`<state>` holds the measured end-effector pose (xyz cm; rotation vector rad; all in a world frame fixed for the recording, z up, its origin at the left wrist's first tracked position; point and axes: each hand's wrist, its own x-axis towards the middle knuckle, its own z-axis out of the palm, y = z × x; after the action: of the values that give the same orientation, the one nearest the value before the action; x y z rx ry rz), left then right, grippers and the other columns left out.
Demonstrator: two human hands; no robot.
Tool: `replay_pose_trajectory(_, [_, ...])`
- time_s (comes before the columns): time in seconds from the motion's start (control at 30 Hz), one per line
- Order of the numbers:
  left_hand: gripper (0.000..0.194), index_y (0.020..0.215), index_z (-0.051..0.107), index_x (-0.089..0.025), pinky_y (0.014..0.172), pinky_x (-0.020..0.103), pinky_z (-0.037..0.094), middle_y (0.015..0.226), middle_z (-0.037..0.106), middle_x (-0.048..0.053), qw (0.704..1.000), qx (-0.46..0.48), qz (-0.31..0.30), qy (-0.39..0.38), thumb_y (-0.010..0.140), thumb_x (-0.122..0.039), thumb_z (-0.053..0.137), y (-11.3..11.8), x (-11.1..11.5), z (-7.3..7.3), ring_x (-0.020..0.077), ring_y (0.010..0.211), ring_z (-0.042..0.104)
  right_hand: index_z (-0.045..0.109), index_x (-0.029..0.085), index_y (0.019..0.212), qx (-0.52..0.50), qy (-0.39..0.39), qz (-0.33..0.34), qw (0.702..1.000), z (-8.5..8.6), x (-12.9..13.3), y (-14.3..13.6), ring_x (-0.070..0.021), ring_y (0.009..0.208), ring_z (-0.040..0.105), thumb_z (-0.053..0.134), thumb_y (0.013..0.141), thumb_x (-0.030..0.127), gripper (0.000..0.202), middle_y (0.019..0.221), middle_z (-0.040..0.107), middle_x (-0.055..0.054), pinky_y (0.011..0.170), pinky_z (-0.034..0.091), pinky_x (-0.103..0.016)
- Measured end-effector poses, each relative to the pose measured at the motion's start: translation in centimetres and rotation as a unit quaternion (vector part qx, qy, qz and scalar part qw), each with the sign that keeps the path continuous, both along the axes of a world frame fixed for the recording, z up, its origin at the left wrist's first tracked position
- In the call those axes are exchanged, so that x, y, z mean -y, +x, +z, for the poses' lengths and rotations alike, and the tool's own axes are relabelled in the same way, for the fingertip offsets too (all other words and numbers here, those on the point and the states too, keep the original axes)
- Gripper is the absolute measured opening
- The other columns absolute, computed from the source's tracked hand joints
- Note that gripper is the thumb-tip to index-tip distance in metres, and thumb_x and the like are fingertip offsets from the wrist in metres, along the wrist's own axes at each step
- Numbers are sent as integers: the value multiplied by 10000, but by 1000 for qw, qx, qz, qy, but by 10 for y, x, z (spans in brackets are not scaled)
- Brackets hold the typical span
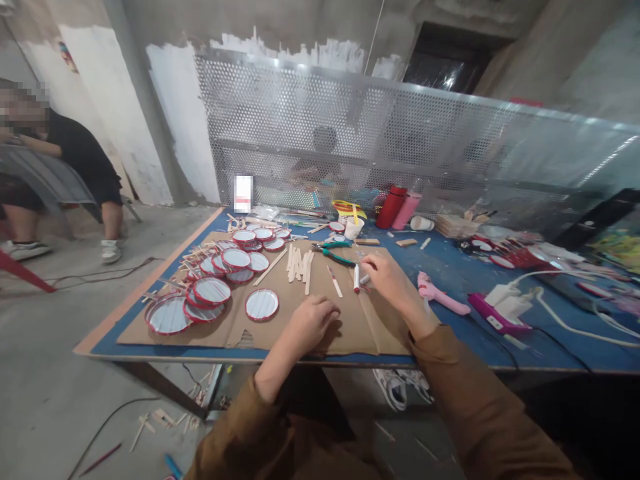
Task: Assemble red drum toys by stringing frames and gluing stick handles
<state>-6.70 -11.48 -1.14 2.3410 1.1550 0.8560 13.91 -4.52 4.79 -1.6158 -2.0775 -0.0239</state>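
My left hand [314, 321] rests palm down on a brown cardboard sheet [295, 333], its fingers curled together and no object showing in them. Fingers pinched, my right hand [387, 280] is over the sheet's right part, beside a white marker pen [357, 279] with a red end. What the pinch holds, if anything, is hard to make out. A slim red-and-white stick-like piece [335, 281] lies between the hands. Left of my left hand is a round white disc with a red rim [262, 304]. Wooden craft sticks [299, 263] lie behind it, near green-handled pliers [337, 253].
Several red-rimmed discs [213, 291] with sticks are piled at left. A pink glue gun [443, 297] and a purple power strip [499, 315] with cables lie at right. Behind are a white cup [354, 229], a red bottle [391, 208] and a perforated metal panel [300, 120]. Someone sits at far left.
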Motion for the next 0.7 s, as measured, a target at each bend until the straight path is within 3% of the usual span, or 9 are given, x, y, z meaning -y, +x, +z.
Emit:
replay_pose_trajectory(0.2, [204, 1027, 617, -219, 908, 348, 378, 1101, 630, 59, 991, -121, 21, 44, 874, -313, 522, 7, 6, 1, 202, 1038, 534, 640, 192, 760, 32, -21, 39, 998, -4, 0, -12, -173, 789, 583, 442, 838, 181, 212, 841, 677, -52, 708, 379, -267])
replay_pose_trajectory(0.37, [226, 1048, 607, -225, 912, 362, 391, 1161, 597, 60, 988, -129, 62, 56, 902, -331, 470, 8, 10, 2, 204, 1091, 503, 649, 181, 767, 34, -35, 75, 996, -9, -11, -39, -163, 776, 573, 476, 835, 191, 187, 843, 678, -59, 693, 369, -257])
replay_pose_trajectory(0.53, [360, 1079, 604, -211, 993, 452, 352, 1329, 494, 79, 977, -135, 155, 49, 826, -464, 557, 8, 10, -1, 310, 1277, 352, 657, 179, 762, 37, -36, 85, 995, -8, -28, -55, -167, 758, 573, 503, 822, 205, 167, 797, 681, -48, 649, 349, -254])
replay_pose_trajectory(0.7, [448, 1124, 594, -201, 1044, 463, 306, 1251, 553, 105, 978, -139, 152, 38, 795, -505, 582, 8, 9, -3, 309, 1276, 370, 644, 179, 764, -58, -68, 169, 982, -8, -23, -82, -136, 647, 548, 506, 836, 267, 179, 702, 646, -6, 606, 366, -237])
